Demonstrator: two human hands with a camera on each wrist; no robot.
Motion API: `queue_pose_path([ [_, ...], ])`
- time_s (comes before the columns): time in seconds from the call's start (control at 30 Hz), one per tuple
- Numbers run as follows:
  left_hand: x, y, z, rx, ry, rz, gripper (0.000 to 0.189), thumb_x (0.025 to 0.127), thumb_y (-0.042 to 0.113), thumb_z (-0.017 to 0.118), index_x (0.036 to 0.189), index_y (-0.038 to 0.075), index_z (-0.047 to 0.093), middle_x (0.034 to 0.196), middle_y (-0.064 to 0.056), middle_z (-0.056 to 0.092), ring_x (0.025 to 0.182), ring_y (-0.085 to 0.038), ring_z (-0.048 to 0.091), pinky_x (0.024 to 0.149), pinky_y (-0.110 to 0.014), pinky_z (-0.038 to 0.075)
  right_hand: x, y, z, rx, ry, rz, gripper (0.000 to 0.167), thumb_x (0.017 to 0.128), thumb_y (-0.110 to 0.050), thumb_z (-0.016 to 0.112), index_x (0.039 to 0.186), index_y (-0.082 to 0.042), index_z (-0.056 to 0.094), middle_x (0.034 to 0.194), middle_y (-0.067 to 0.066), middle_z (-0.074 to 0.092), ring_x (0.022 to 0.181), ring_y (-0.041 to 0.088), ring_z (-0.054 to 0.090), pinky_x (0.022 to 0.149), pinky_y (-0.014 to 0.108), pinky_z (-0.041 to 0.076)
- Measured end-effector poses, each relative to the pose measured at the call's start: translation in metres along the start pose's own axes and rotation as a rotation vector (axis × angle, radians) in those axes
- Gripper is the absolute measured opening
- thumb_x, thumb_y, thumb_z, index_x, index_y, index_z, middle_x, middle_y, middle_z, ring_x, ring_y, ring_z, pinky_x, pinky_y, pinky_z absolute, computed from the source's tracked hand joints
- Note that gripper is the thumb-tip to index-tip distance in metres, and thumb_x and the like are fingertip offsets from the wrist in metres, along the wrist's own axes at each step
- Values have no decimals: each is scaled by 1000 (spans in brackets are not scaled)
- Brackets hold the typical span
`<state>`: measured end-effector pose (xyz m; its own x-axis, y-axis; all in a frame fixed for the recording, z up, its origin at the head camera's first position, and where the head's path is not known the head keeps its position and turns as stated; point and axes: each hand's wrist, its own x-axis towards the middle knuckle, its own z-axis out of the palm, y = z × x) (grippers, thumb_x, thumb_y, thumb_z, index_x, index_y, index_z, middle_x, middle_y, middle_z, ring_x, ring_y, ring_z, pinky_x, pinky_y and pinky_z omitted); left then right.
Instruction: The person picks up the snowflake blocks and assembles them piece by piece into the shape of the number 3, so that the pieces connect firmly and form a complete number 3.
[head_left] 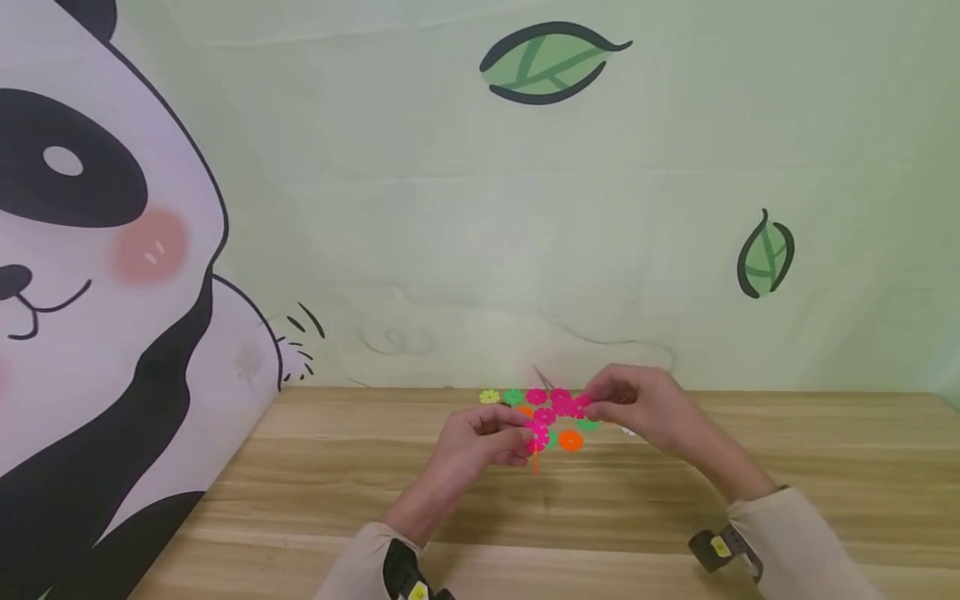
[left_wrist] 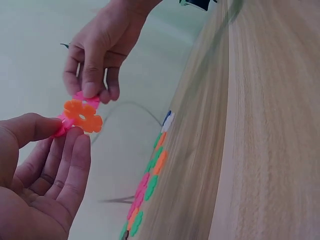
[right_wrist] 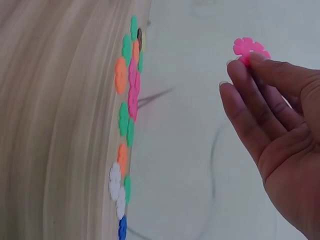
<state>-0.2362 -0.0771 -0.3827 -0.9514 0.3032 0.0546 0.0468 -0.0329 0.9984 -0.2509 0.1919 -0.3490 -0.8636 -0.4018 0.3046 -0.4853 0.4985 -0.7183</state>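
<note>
My left hand [head_left: 480,437] pinches a pink flower-shaped plastic piece [head_left: 537,435] between thumb and fingertips, held above the table. An orange flower piece [left_wrist: 82,116] overlaps that pink one in the left wrist view; from the head it shows edge-on, pointing down. To the right, my right hand [head_left: 645,404] pinches another pink flower piece [right_wrist: 248,47] by its edge. Its remaining fingers [right_wrist: 250,107] are loosely bent. In the head view the two hands stand apart, with loose pieces on the table behind and between them.
Several loose flower pieces lie at the table's far edge: pink [right_wrist: 133,90], orange [head_left: 571,440], green [right_wrist: 123,118], white [right_wrist: 115,181], yellow [head_left: 489,397] and blue [right_wrist: 122,227]. Behind the wooden table [head_left: 600,517] hangs a pale green backdrop [head_left: 420,233] with a printed panda and leaves.
</note>
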Motion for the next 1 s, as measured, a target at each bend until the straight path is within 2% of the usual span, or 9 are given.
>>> queue_pose_path([
  [0.23,-1,0,0,-2,-20,8,21,97,6,75,113,-8,73,94,-10,75,81,-26,76,83,-36,65,1,-9,10,63,-42,-79,9,95,-4,79,103,-7,77,98,-1,77,91,17,73,85,30,63],
  [0.4,-2,2,1,3,-20,1,21,98,7,75,114,-7,73,96,-11,75,86,-32,77,84,-37,65,1,-10,14,92,-63,-108,8,95,-3,79,100,-9,77,99,4,77,90,18,73,86,31,63],
  [0.77,-1,2,2,-12,-34,-2,22,98,5,74,114,-9,73,97,-12,76,79,-22,75,83,-37,65,2,-10,16,153,-58,-131,16,92,7,77,99,-7,77,99,5,78,93,34,75,88,32,63],
  [1.0,-2,2,2,-12,-41,-1,22,98,6,75,114,-9,74,97,-12,76,78,-22,75,83,-36,65,1,-10,16,170,-49,-120,15,93,6,78,100,-7,78,99,8,78,93,30,75,89,30,62],
])
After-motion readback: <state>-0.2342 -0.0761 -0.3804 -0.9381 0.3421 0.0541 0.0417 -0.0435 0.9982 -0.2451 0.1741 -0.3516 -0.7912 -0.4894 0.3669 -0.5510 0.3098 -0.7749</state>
